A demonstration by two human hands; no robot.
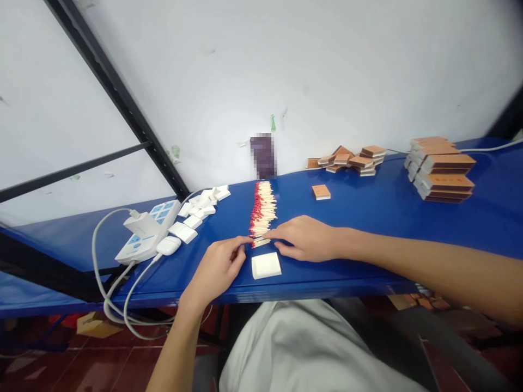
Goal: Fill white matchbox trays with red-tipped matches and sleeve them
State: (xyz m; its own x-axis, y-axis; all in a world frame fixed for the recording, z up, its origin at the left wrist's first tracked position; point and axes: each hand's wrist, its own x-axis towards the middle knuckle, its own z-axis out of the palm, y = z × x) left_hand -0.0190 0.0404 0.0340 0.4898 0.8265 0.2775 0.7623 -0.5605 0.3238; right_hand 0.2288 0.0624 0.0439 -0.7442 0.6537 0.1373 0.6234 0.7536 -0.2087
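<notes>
A long row of red-headed matches (263, 209) lies on the blue table, heads to the left. At its near end, my left hand (218, 267) touches the match heads with its index fingertip, thumb held apart below. From the other side my right hand (306, 239) reaches the plain ends with a stretched index finger, its thumb also apart. Neither hand appears to grip a match, though the fingertips partly cover a few. Just in front of the row lies a small white matchbox tray (266, 265); whether anything is inside cannot be made out.
Several white trays (196, 209) lie left, beside a power strip (149, 231), a white charging case (168, 245) and looping cables. Orange-brown matchboxes stand stacked (445, 171) at right, with a loose pile (347, 159) near the wall and a single matchbox (321, 191) nearer. A blurred dark rectangle (262, 157) leans on the wall.
</notes>
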